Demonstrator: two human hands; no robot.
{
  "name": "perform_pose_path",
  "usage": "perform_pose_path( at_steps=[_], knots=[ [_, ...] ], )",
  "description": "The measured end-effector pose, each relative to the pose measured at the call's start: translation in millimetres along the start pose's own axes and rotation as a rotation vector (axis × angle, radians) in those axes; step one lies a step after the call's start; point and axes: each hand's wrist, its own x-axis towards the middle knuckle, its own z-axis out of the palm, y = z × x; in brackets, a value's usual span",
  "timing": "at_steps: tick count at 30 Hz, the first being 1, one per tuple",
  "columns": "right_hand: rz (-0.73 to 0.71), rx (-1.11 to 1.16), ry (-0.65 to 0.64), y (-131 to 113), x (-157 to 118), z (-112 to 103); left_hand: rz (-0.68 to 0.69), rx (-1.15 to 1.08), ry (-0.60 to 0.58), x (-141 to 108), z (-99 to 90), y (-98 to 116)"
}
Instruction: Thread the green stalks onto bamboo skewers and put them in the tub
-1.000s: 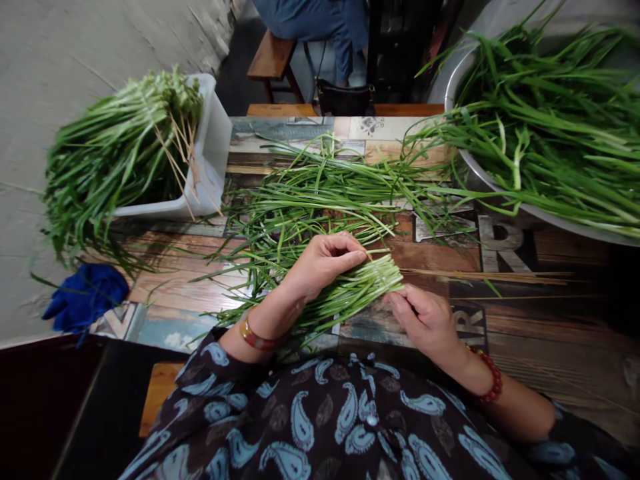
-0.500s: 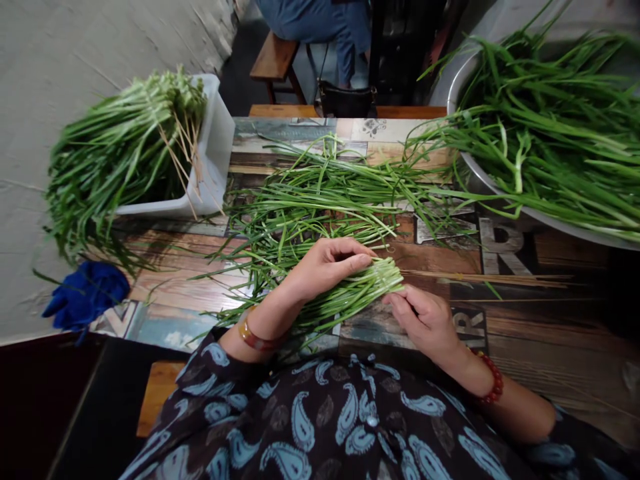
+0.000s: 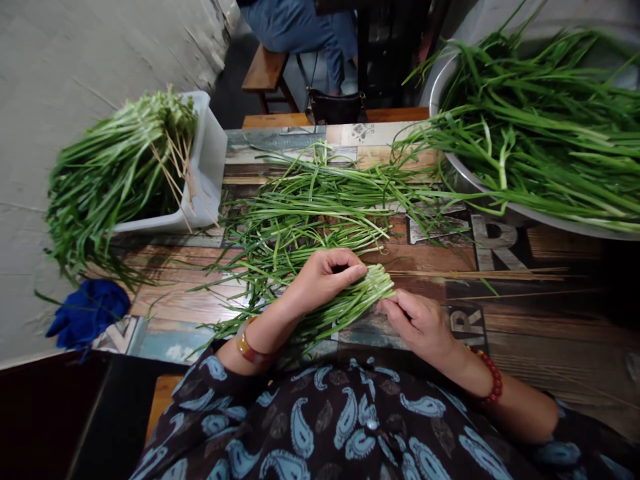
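Observation:
A bunch of garlic chives (image 3: 363, 293) lies on the table in front of me, its pale cut ends evenly lined up to the right. My left hand (image 3: 327, 277) is wrapped over the stems just behind those ends, thumb on top. Close against the lower corner of the cut ends, my right hand (image 3: 413, 319) is pinched closed. What sits between its fingertips is too small or hidden to make out. Beyond the bunch, more loose chives (image 3: 325, 193) are spread across the table. Several thin bamboo skewers (image 3: 480, 274) lie to the right of the bunch.
At the left stands a white plastic tub (image 3: 213, 160) heaped with chives and some skewers. A large metal basin (image 3: 455, 167) at the right overflows with long chives. Blue gloves (image 3: 90, 313) lie by the left edge. Across the table are a black bag (image 3: 335, 107) and a seated person's legs (image 3: 300, 30).
The camera view has tilted slightly, shifting the scene. Both hands keep nearly the same place on the bunch, with the right fingertips still at the cut ends.

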Motion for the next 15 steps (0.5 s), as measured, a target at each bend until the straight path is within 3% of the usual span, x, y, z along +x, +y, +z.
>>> perform_pose_path(
  at_steps=[2, 6, 8, 15],
  knots=[
    [-0.024, 0.018, -0.025, 1.6, -1.5, -0.3, 0.021, 0.034, 0.011, -3.9, -14.7, 4.3],
    [-0.058, 0.008, -0.043, 3.2, -5.0, 0.7, 0.079, 0.134, 0.219, -4.3, -47.1, 14.9],
    [-0.062, 0.010, -0.041, 3.4, -5.9, 1.9, 0.106, 0.238, 0.255, 2.8, -57.1, 17.4],
    [-0.067, 0.016, -0.013, 6.6, -7.0, 6.9, 0.215, 0.673, 0.098, 50.5, -61.0, 1.9]
  ],
)
